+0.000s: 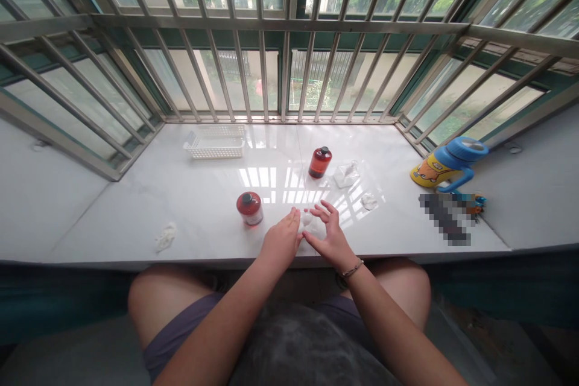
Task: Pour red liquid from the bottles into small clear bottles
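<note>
Between my two hands, near the front edge of the white counter, is a small clear glass bottle (307, 219), partly hidden by fingers. My left hand (280, 240) is closed about its left side, fingers held together and thumb below. On the other side, my right hand (332, 235) has its fingers spread and curved, thumb apart, close to the glass. A red bottle with a black cap (249, 208) stands left of my hands. Farther back is a second red bottle (320, 162), also black-capped. Beside it, a clear square glass piece (347, 174) rests on the counter.
Crumpled white tissue (166, 237) lies at the left, and another white scrap (369, 201) at the right. A white plastic basket (215, 143) sits at the back. A blue and yellow flask (447, 163) and a blurred dark item (446, 219) are at right. Metal bars (284, 72) close off the back.
</note>
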Motion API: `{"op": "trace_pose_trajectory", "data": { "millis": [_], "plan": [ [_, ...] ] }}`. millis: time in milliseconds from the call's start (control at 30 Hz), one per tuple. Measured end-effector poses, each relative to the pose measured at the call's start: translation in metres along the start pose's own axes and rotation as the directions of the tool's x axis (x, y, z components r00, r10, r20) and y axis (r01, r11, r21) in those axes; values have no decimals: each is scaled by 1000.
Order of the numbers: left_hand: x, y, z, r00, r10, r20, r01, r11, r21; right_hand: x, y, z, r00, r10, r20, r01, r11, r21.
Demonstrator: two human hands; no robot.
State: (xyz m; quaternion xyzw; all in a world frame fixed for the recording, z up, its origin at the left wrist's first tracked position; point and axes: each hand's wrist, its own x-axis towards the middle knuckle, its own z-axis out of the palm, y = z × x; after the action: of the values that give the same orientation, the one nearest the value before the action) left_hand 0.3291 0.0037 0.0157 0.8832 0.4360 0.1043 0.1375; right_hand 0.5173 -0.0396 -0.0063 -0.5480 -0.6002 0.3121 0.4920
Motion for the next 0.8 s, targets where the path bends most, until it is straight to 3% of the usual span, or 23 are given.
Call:
{"op": "trace_pose_trajectory", "data": {
  "millis": [100, 233, 400, 633, 800],
  "plan": [
    [0, 1, 0, 1000, -4, 7, 4, 1000, 5, 1, 0, 0, 999, 0, -45, 1, 1000, 8],
    [0, 1, 2, 1000, 5, -14, -5, 1000, 9, -1, 0, 1, 1000, 2, 21, -3, 1000, 17],
    [-1, 4, 11, 999, -5, -40, 8, 998, 67, -1, 0, 6, 995, 38, -95, -39, 999, -6],
    [0, 10, 19, 997, -32, -67, 40, 993, 112, 8, -6, 7, 990, 7, -143, -16, 998, -59],
    [-1, 10, 16, 996, -25, -91, 35, 993, 110, 12, -16, -4, 988, -23, -152, 23, 1000, -1]
  ]
}}
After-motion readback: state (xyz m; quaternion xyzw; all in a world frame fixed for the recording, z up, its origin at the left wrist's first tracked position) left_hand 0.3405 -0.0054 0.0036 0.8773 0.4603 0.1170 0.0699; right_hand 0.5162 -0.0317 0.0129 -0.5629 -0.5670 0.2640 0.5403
